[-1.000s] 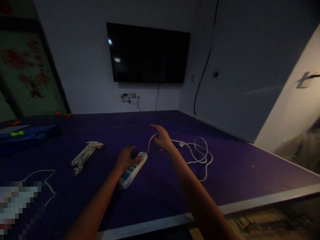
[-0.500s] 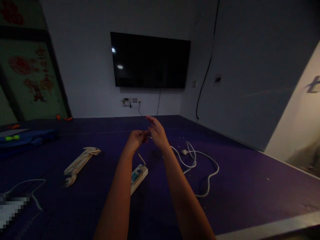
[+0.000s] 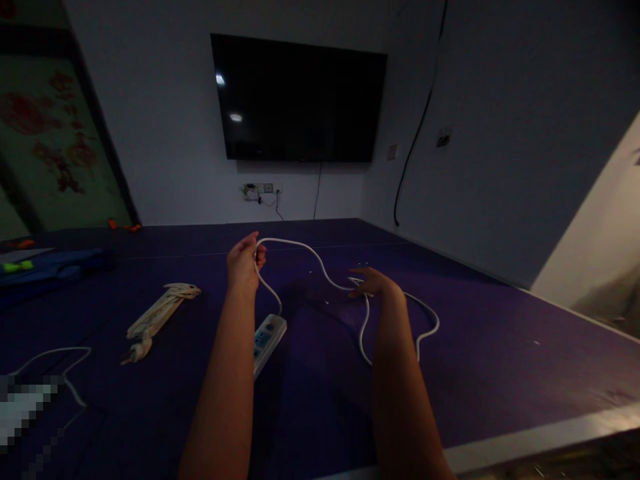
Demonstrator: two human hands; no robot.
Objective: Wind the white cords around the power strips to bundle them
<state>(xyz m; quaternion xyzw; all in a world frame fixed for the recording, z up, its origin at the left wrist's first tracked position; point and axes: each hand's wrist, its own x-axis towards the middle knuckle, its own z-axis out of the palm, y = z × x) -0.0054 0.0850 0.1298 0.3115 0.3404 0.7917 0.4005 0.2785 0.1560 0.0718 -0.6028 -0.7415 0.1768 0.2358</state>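
My left hand (image 3: 243, 261) is raised over the purple surface, its fingers closed on a white power cord (image 3: 320, 257). From that hand the cord drops to a white power strip (image 3: 270, 337), partly hidden behind my left forearm. On the other side it arcs down to the right, towards loose loops. My right hand (image 3: 379, 283) is low over these loops, thumb and fingers apart around the cord; whether it touches the cord I cannot tell. Left of my arms lies a second power strip (image 3: 159, 313), its cord wrapped around it.
A purple tabletop (image 3: 480, 373) with a pale edge stretches to the wall. At the left lie blue cloth (image 3: 70, 265) and a thin white cable (image 3: 75, 393) beside a pixelated patch. A dark television (image 3: 300, 100) hangs on the wall; a black cable (image 3: 417, 140) runs down at its right.
My hands were close together at the cord and have parted. The left rose slightly leftward with the cord; the right went right and down to the loops. The view has tilted slightly downward.
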